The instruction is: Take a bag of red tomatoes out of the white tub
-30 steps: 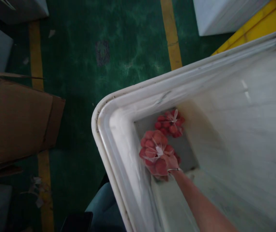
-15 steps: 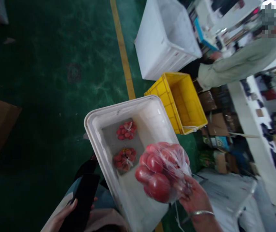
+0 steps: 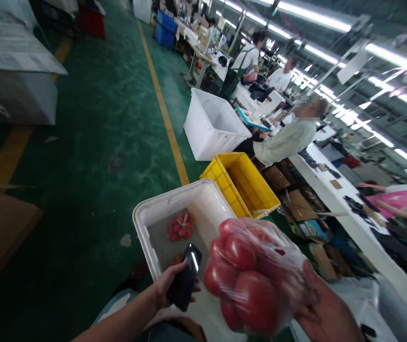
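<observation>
My right hand (image 3: 326, 308) is closed on the gathered neck of a clear plastic bag of tomatoes (image 3: 249, 275), held up close to the camera at the right. In my left hand (image 3: 169, 282) is a dark smartphone (image 3: 186, 275), gripped over the near side of a white plastic tub (image 3: 139, 209). A smaller bag of red tomatoes (image 3: 181, 226) rests on the tub's floor. Another bag down there is mostly hidden behind the phone.
Beyond the tub stand a yellow crate (image 3: 221, 183) and a tall white bin (image 3: 203, 128). A seated person (image 3: 285, 142) works at a long table (image 3: 335, 185) on the right. A cardboard box (image 3: 4, 237) lies at the left on the green floor.
The view has tilted up, showing more of the room. My left hand has brought the phone up and right over the tub. The held bag of tomatoes now looks closer.
</observation>
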A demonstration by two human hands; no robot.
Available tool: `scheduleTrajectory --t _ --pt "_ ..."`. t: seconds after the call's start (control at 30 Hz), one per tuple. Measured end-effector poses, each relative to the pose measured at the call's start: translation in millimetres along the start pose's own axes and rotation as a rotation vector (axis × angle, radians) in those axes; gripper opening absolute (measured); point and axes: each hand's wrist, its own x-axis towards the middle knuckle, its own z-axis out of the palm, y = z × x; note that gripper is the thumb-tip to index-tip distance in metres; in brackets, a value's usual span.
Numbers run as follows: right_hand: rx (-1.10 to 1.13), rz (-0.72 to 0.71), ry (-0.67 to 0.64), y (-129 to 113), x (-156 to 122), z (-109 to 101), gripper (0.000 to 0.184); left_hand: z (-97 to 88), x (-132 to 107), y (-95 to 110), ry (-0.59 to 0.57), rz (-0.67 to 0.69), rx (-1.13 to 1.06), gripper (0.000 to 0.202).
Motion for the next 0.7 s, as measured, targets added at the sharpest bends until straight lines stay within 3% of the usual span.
scheduleTrajectory --t 0.13,0.23,0.4,0.53,0.7 --pt "-0.123 -0.011 0.015 8 -9 9 0.035 35.5 -2 -4 -0.316 0.053 -0.183 0.062" --pt "-0.229 -0.079 -0.04 15 -15 21 0.034 42.7 -10 -8 -0.431 0.109 -0.213 0.059" --pt "-0.599 -0.141 -0.379 26 -24 38 0.029 18.0 -25 -14 -0.348 0.146 -0.167 0.043" --pt "-1.057 -0.407 -0.562 35 -29 43 0.034 -2.9 -36 -20 -0.318 0.19 -0.117 0.027" --pt "-1.449 -0.765 -0.763 52 -44 46 0.032 -13.7 -44 -23 -0.253 0.301 -0.101 0.032"
